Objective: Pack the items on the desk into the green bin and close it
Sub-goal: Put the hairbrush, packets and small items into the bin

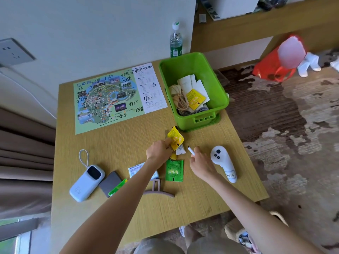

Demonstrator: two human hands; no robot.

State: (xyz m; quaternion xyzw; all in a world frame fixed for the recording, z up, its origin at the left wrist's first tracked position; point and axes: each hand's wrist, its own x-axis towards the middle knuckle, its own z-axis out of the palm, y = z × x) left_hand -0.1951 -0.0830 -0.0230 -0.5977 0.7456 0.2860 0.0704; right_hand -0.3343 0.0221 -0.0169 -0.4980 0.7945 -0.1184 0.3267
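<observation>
The open green bin stands at the desk's far right and holds papers, cords and a yellow packet. My left hand pinches a yellow sachet just in front of the bin. My right hand holds a small white pen-like stick. A small white sachet lies between my hands. On the desk lie a green sachet, a blue-white packet, a pink hair claw, a white power bank, a grey card holder with a green card, and a white controller.
A scribbled-on map sheet covers the desk's far left. A water bottle stands behind the bin. A red bag lies on the patterned carpet to the right. Curtains hang at the left.
</observation>
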